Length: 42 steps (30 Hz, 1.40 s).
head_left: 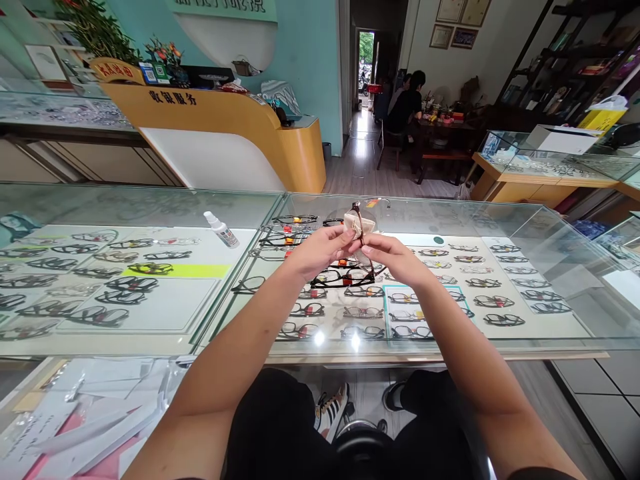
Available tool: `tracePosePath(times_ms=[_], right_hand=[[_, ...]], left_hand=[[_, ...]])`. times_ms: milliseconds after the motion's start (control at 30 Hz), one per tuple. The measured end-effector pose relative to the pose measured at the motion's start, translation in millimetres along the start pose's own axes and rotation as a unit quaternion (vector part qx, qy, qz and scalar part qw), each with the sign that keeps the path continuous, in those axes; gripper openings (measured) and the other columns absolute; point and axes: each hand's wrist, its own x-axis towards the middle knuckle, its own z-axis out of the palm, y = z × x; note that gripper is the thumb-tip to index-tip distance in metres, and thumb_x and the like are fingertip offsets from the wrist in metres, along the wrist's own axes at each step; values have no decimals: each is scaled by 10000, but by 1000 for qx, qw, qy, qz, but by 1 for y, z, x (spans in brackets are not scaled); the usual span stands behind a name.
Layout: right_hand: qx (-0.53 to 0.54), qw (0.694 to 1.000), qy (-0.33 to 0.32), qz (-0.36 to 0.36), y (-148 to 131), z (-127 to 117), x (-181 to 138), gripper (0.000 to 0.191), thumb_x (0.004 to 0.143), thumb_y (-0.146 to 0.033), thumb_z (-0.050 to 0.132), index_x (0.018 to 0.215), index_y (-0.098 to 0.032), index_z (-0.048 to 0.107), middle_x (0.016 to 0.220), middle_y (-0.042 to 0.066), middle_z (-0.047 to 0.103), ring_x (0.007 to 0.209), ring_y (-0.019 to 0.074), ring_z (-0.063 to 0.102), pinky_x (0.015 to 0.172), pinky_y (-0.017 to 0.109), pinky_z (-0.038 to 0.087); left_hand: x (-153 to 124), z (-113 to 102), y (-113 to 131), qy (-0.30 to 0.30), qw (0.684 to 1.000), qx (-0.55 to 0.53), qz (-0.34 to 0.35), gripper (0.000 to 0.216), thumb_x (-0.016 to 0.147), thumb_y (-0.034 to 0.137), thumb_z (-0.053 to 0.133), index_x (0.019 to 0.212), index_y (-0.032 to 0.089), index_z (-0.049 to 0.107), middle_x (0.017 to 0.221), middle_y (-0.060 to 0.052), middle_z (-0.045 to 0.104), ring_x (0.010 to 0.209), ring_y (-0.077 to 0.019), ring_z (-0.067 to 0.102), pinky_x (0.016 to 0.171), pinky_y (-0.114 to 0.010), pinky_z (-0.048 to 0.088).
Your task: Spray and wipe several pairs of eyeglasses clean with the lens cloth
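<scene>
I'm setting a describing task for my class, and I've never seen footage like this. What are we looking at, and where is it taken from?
There is no machine here: one person works with two bare hands. The single picture comes from a camera worn on their head, looking forward and down, so their own arms reach in from below. Between them, the left hand and right hand hold dark-framed glasses and a pale cloth. Below is a glass counter with rows of eyeglass frames. A white spray bottle is on the counter, to the left.
</scene>
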Motion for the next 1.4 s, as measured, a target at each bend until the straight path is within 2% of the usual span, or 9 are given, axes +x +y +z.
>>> tracePosePath(times_ms=[133,333,433,533,633,767,900,1200,1400], right_hand=[[-18,1000,20,0,3,-2,0,325,1034,-549,668,1078,-266,822,1100,33,758,1119,243,654,1147,415,451],[5,1000,12,2,1,-1,0,306,1048,-510,660,1134,-276,837,1192,34,781,1234,250,656,1167,402,438],[32,999,2,7,3,3,1,307,1044,-509,670,1121,-266,840,1207,37,783,1231,243,667,1188,398,431],[77,997,0,24,8,7,3,324,1019,-534,703,1092,-248,838,1200,43,785,1169,229,688,1183,394,448],[128,991,3,41,13,8,4,325,993,-539,738,1078,-242,838,1170,40,795,1109,218,713,1171,388,469],[146,989,1,37,12,5,2,317,1002,-524,726,1083,-244,851,1146,50,816,1151,228,723,1190,375,464],[164,986,-9,37,7,4,2,312,1003,-508,725,1065,-232,856,1154,67,833,1176,237,731,1208,389,459],[144,988,-9,48,10,4,3,348,994,-550,732,1054,-226,845,1146,73,836,1198,244,736,1215,405,466],[123,991,8,48,12,3,4,341,1006,-541,717,1050,-227,843,1121,66,822,1145,233,729,1197,411,469]], left_hand=[[3,3,-7,23,999,-10,44,497,773,573,971,930,144,775,797,-11,654,753,-96,602,784,-228,505],[-1,12,0,25,997,-20,75,500,799,581,953,933,136,768,783,-8,639,702,-90,566,780,-238,496],[-3,16,4,19,996,-37,82,515,821,602,929,960,131,776,795,-28,653,649,-90,538,675,-242,452],[-5,18,7,6,995,-56,80,508,840,584,918,1071,150,788,908,-59,726,596,-81,482,608,-259,424],[-8,18,10,-5,996,-63,64,499,828,512,949,1148,174,771,1002,-64,752,609,-74,492,636,-261,459],[-9,14,14,-43,997,-41,58,443,825,465,964,1018,147,722,744,-8,634,611,-84,505,657,-244,436],[-10,12,16,-68,995,-16,64,430,848,464,941,969,152,671,697,-10,621,581,-94,477,648,-271,419],[-9,19,14,26,993,9,118,519,732,402,1014,1037,160,672,758,-1,672,584,-108,565,584,-268,393],[-9,21,13,15,993,10,116,502,761,420,996,1032,169,656,776,7,656,620,-119,581,585,-267,433]])
